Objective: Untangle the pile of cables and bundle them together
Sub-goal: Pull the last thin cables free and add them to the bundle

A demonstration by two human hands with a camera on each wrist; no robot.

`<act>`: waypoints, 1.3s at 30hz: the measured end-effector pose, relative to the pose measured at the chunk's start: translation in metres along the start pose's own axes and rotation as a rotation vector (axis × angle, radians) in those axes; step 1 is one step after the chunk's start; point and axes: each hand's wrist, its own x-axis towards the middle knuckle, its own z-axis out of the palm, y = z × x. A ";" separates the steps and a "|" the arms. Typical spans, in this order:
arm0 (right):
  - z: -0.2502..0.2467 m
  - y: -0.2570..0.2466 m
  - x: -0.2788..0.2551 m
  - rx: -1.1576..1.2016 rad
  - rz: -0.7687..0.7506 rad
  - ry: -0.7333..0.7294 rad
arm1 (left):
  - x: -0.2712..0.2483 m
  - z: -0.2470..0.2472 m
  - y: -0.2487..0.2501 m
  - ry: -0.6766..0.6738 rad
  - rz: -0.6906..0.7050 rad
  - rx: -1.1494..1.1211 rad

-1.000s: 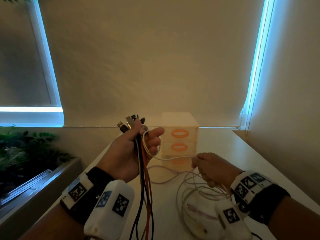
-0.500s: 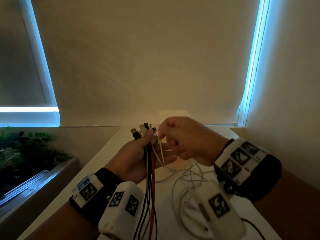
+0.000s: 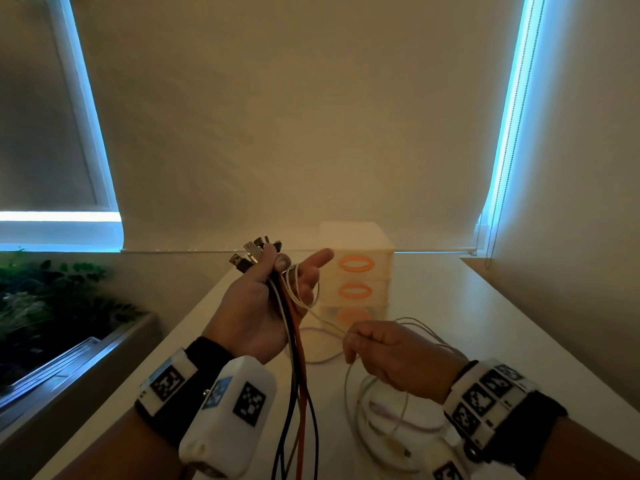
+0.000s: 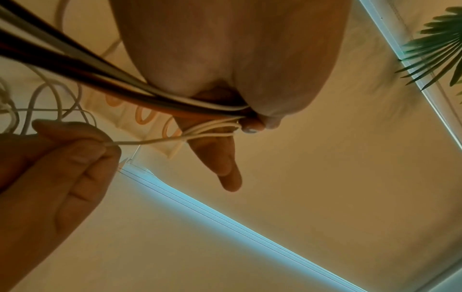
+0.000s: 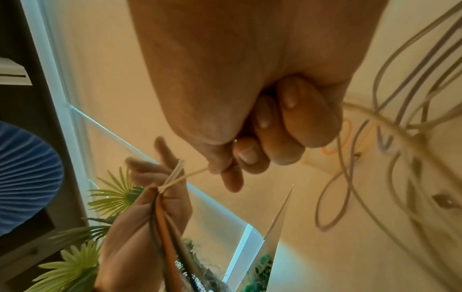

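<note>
Left hand (image 3: 258, 306) raised over the table (image 3: 450, 306), fingers and thumb curled round a gathered bundle of cables (image 3: 298, 358): black, orange and white strands, plug ends (image 3: 252, 254) fanned out above the fist, tails hanging down out of view. Index finger stands out straight.

Right hand (image 3: 391, 358) lower and to the right, thumb and forefinger pinching a thin white cable (image 4: 160, 140); other fingers curled in. The cable runs taut from the pinch up to the left hand's grip.

Rest of the white cable lies in loose overlapping loops (image 3: 381, 410) on the table beneath the right hand, in front of a small drawer unit (image 3: 356, 271) with orange handles. Whether those loops are one cable or several, the blur does not let me say.

Step in hand, as I judge it: drawing the white cable straight so it joins the bundle. To do well:
- keep the left grip firm so plug ends stay level;
- slide the pinch along the cable, not yank;
- watch for loops tightening into a knot; stop and lift a crossing free.
</note>
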 end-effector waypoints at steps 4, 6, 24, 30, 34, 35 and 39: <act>-0.016 0.012 0.015 -0.124 0.081 0.110 | -0.002 0.002 0.001 -0.046 -0.058 0.112; -0.028 0.013 0.029 -0.132 0.123 0.182 | -0.005 0.004 -0.001 -0.089 -0.117 0.182; -0.012 -0.074 0.017 -0.143 -0.274 0.095 | 0.005 0.009 -0.011 0.032 -0.024 0.154; -0.007 -0.023 0.013 -0.048 -0.076 -0.060 | 0.009 0.005 -0.006 -0.031 0.027 -0.053; -0.010 -0.008 0.019 -0.107 -0.008 0.056 | 0.017 0.000 -0.006 -0.012 -0.010 -0.018; -0.011 -0.006 0.022 -0.106 0.000 0.090 | 0.019 0.000 -0.007 -0.013 -0.016 -0.012; -0.021 -0.001 0.029 -0.114 0.024 0.206 | 0.028 0.000 -0.011 -0.068 -0.028 -0.019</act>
